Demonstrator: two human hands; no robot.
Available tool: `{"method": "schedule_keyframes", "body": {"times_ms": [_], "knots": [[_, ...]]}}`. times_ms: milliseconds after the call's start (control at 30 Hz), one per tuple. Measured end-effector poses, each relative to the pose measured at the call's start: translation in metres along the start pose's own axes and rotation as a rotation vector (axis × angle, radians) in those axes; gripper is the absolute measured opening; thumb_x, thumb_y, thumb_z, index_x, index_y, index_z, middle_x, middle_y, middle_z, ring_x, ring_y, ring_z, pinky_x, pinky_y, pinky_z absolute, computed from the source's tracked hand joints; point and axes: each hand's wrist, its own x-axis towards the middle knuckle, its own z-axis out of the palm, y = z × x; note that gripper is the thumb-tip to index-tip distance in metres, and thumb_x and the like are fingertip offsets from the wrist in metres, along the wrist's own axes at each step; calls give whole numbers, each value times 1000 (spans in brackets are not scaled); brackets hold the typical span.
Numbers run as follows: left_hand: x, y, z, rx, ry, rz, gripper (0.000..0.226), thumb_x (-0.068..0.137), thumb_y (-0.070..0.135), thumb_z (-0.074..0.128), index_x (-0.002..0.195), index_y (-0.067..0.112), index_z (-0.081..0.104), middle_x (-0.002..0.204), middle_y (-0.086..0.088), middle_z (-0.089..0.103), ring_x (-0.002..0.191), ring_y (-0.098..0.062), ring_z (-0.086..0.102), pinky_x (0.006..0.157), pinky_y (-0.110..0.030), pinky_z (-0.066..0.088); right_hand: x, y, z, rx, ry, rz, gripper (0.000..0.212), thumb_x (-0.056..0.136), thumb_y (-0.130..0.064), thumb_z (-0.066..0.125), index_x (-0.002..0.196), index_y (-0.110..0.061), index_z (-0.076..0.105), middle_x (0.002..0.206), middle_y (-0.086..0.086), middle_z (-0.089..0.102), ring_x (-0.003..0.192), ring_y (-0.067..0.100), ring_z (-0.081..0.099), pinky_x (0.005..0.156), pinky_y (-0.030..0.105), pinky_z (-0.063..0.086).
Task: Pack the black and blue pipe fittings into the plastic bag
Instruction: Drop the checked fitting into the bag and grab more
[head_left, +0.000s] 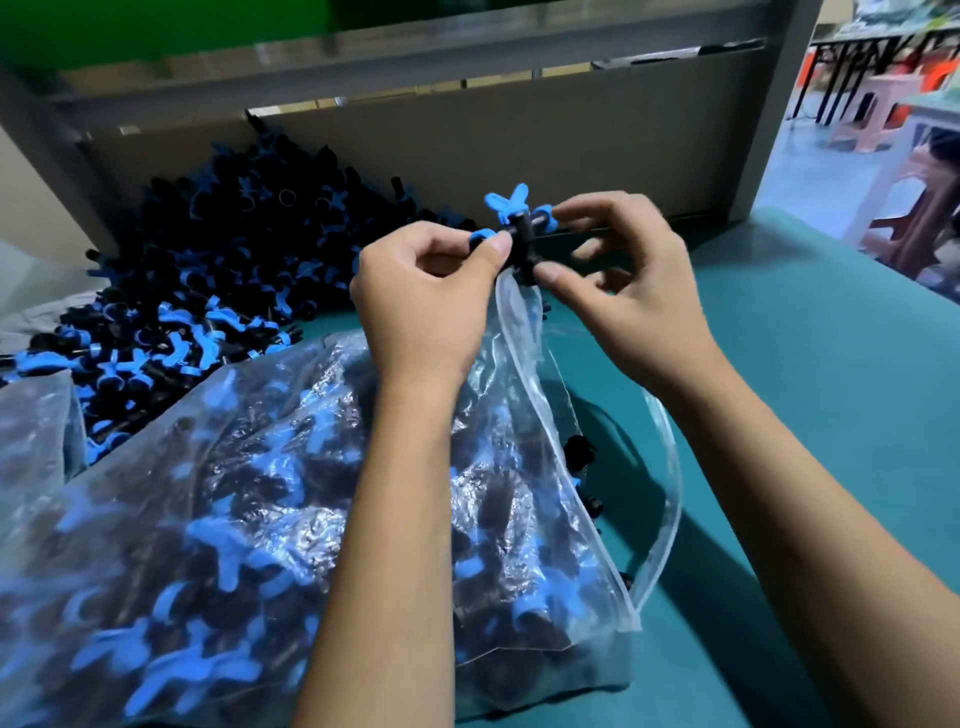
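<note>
Near the upper middle of the frame, a person's left hand (421, 296) and right hand (618, 280) pinch one black plastic pipe fitting with blue winged handles (519, 231) between curled fingertips, holding it just above the raised mouth of a clear zip-top plastic bag (524, 332), seemingly to drop it in. That bag, already heavily filled, spreads across the lower left on a green table (810, 364). At upper left, a loose heap of matching fittings (208, 270) waits.

Table (831, 364): teal surface, lower right of the frame. Grey board panel (519, 140) with grey frame, upright behind it. Green surface (156, 26), upper left. Pink plastic stools (883, 104) on pale floor (810, 171), upper right, daylit.
</note>
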Motion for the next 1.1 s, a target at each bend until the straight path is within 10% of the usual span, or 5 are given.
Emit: {"method": "schedule_keyframes", "body": {"times_ms": [400, 500, 700, 967, 1100], "knots": [[-1, 16, -16, 406, -487, 200, 63, 74, -14, 46, 101, 32, 79, 111, 5, 69, 114, -17, 58, 98, -26, 47, 9, 5, -10, 556, 192, 493, 24, 94, -1, 48, 99, -6, 71, 71, 2, 67, 56, 11, 55, 54, 24, 49], [1, 15, -30, 560, -630, 185, 78, 70, -16, 42, 96, 51, 70, 121, 8, 57, 122, -14, 37, 94, 3, 21, 8, 15, -19, 694, 76, 660, 25, 94, -3, 48, 99, 0, 73, 79, 11, 70, 60, 11, 54, 56, 18, 49], [1, 8, -35, 550, -701, 137, 18, 80, 13, 86, 77, 29, 77, 97, 5, 73, 99, -10, 65, 83, -26, 50, 7, 20, -35, 718, -68, 689, 22, 98, -8, 48, 101, -2, 69, 81, 13, 68, 56, 9, 51, 50, 15, 44], [-5, 14, -28, 582, -783, 183, 74, 78, -12, 61, 116, 50, 69, 118, 9, 52, 110, -11, 41, 84, -15, 35, -3, 19, -58, 146, -693, 711, 33, 96, -3, 47, 74, 4, 70, 68, 21, 63, 45, 10, 37, 37, 17, 25], [-8, 14, -20, 629, -726, 259, 41, 79, 13, 85, 89, 49, 69, 114, 4, 56, 104, -12, 46, 85, -15, 34, -8, 10, -36, 208, -821, 685, 37, 101, -7, 52, 71, -6, 74, 65, 7, 65, 49, 9, 46, 43, 15, 35]]}}
